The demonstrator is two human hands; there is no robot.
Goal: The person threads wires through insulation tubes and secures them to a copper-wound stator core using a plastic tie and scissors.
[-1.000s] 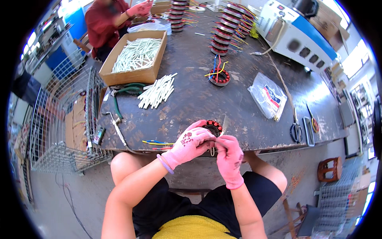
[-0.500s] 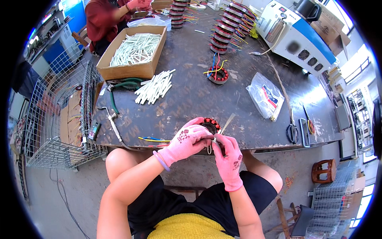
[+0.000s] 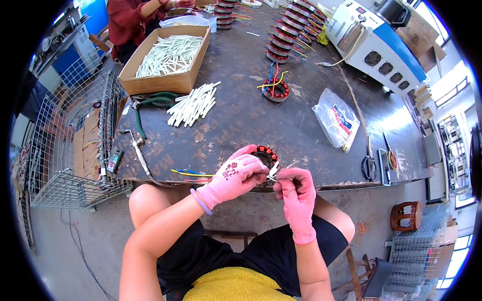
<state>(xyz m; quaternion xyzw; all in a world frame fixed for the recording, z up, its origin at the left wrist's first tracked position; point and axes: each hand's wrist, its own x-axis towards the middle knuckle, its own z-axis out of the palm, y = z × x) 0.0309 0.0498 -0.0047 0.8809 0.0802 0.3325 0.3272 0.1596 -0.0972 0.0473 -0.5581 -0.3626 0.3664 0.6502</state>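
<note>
Cord [image 3: 273,171], coil ring [image 3: 265,152], right hand [image 3: 297,198] shifted rightward

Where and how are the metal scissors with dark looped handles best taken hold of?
Probably by the dark handle loops, the pink-gloved right hand coming from the dark table's near edge: the loops lie toward the person, the metal blades point away.

Two tabletop stators [image 3: 284,92] (stacks [image 3: 284,34] excluded), one jug [image 3: 394,13].
</note>
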